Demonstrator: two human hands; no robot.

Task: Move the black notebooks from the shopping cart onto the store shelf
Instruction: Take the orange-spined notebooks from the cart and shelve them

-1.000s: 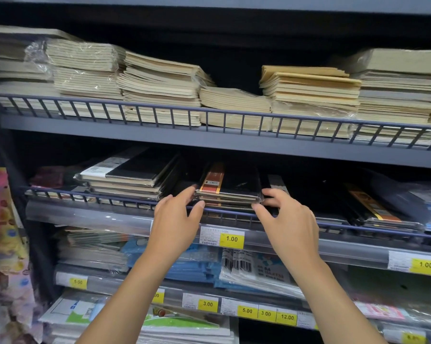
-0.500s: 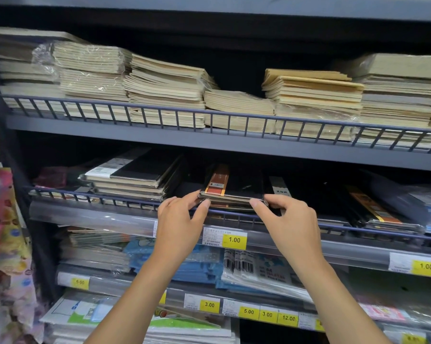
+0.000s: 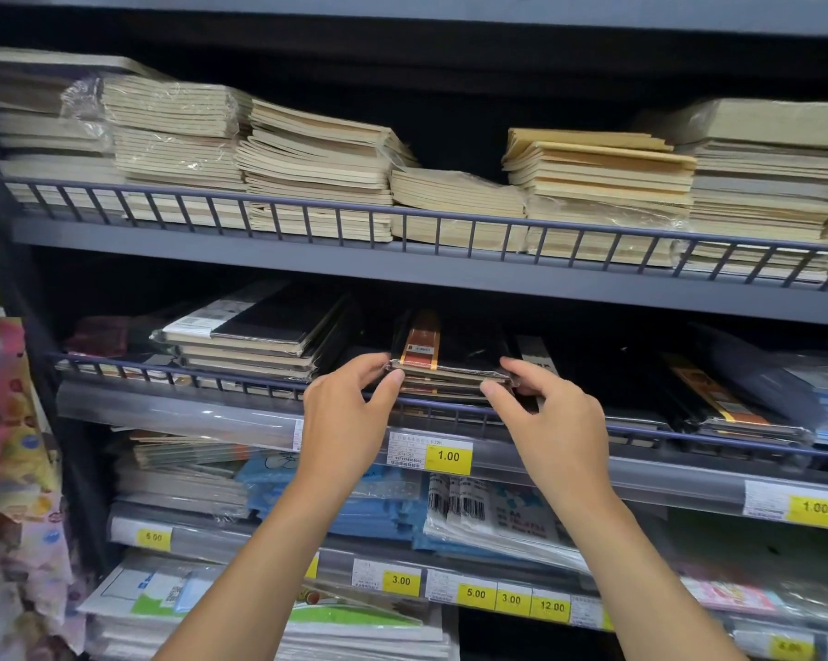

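Small stack of black notebooks on middle store shelf, just behind wire front rail, straight above yellow 1.00 price tag. Top notebook shrink-wrapped, orange-brown band with white sticker on left part of cover. Left hand at stack's left front corner, thumb below and fingers on top edge, pinching that corner. Right hand at stack's right front corner, thumb tip against front edge, other fingers curled round the side; clamped on the stack too. Both forearms up from bottom of frame, crossing in front of lower shelves. Left of the stack, on same shelf: taller pile of dark-covered books, white label strip on top one, apart from held stack. Right of the stack: more black wrapped notebooks lying flat, orange band visible, then blue packs at far right. Above the stack, upper shelf: rows of cream paper notebook piles, some in plastic wrap. Below the stack: blue packs and barcoded wrapped packs, more yellow tags 5.00, 3.00, 12.00. Shopping cart out of view.
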